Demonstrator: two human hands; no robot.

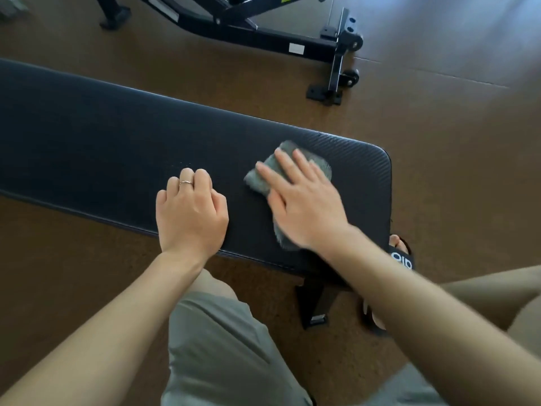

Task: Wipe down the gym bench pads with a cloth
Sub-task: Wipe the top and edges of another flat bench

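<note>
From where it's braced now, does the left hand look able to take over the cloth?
Probably yes. The left hand rests curled on the bench pad, holding nothing, close beside the grey cloth. Only bare pad lies between them, though the right hand presses flat over most of the cloth.

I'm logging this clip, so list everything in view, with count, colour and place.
bench pad: one, black, across the middle.
cloth: one, grey, on the pad near its right end, under the right hand.
second bench frame: one, black, on the floor behind.
floor: brown.
sandal: one, black, by the pad's right end.
shorts: grey, bottom.
ring: one, on the left hand.
left hand: fingers curled, resting on the pad.
right hand: flat on the cloth.
</note>
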